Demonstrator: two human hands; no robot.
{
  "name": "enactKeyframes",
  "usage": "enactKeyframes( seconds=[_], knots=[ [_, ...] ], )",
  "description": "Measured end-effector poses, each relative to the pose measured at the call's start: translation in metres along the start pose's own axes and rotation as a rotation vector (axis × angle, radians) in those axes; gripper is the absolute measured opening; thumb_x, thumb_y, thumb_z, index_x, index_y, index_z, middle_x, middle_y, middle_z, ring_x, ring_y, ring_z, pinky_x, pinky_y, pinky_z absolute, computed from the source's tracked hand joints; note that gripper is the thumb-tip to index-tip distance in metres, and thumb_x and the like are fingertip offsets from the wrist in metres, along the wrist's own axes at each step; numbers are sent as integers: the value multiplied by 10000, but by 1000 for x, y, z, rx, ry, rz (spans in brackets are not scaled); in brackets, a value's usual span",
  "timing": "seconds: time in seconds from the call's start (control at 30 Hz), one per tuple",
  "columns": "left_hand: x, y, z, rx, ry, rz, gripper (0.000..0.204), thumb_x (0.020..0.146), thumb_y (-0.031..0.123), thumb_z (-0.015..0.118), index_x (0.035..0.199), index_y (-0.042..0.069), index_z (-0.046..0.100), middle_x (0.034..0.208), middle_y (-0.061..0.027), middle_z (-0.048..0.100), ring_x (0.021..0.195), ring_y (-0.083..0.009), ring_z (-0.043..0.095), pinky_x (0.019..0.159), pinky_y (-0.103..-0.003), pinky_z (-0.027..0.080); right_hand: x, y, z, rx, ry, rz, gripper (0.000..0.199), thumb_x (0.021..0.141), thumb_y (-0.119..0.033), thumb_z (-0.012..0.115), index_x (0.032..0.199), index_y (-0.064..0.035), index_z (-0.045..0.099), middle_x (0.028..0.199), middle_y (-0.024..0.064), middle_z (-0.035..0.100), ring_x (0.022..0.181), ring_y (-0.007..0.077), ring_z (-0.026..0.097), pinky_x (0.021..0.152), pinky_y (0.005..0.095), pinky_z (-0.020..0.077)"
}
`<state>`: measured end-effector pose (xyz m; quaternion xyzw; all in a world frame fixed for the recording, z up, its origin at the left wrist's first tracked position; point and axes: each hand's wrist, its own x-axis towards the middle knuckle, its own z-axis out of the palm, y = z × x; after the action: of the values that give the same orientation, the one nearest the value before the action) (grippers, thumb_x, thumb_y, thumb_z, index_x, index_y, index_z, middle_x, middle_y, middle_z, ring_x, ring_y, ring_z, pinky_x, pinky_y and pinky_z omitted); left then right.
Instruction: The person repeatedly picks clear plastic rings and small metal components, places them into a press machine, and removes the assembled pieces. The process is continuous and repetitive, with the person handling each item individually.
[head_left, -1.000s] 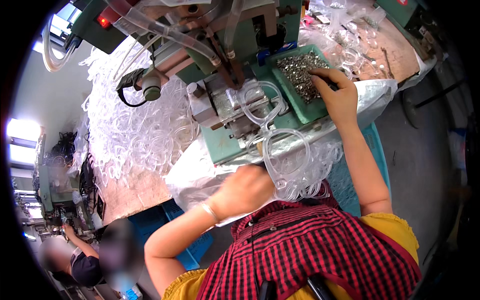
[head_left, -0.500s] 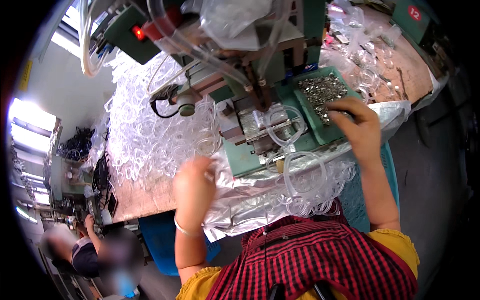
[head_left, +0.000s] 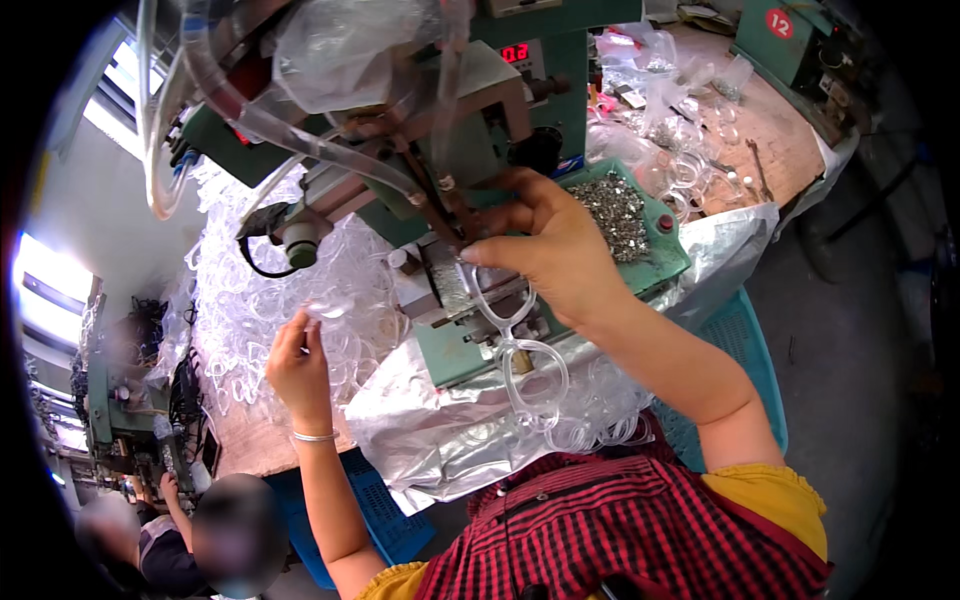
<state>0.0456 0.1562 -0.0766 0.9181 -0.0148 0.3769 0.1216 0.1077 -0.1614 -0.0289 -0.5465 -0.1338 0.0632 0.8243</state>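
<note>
My right hand (head_left: 555, 250) is raised in front of a green press machine (head_left: 470, 150), its fingers pinched on a clear plastic frame (head_left: 510, 340) that sits at the machine's metal fixture. My left hand (head_left: 298, 368) is out to the left, pinching a clear plastic ring (head_left: 328, 305) at the edge of a big heap of clear plastic pieces (head_left: 270, 300). Behind my right hand, a green tray (head_left: 665, 255) holds several small metal parts (head_left: 615, 210). More clear rings (head_left: 580, 430) lie near my lap on a silver plastic sheet (head_left: 440, 420).
A brown workbench (head_left: 770, 130) at the far right carries clear bags, loose rings and another green machine (head_left: 790, 40). Blue crates (head_left: 740, 340) stand below the bench. Clear hoses (head_left: 230, 100) loop over the machine. Another person (head_left: 180, 530) sits at lower left.
My right hand left the tray of metal parts and came up to the machine's fixture with the clear frame. My left hand swung left to the heap and pinched a clear ring.
</note>
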Motion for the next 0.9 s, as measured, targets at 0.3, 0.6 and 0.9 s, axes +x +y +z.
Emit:
enactKeyframes(
  seconds=[0.3,0.6,0.9],
  knots=[
    [-31,116,-31,-1082,-90,-565,145,873,87,643,949,-35,621,714,-115,643,568,-145,593,531,-238,463,-58,2,-82,-1044,221,-344,342,755,-98,677,1091,-51,632,1005,114,662,944,276,627,918,350,468],
    [22,202,-27,-1615,-1134,-954,449,1023,308,368,1198,-64,549,544,-35,536,446,-77,447,456,-204,357,-25,34,-117,-1415,412,-448,123,730,-100,714,820,-41,654,807,117,628,849,323,578,753,411,465],
    [9,206,-9,-1811,-958,-1042,444,1021,295,369,1215,-62,550,516,2,475,413,-61,395,463,-177,393,-4,42,-112,-1407,195,-580,135,727,-120,703,844,-85,644,1049,114,614,1037,322,561,757,438,467]
  ],
)
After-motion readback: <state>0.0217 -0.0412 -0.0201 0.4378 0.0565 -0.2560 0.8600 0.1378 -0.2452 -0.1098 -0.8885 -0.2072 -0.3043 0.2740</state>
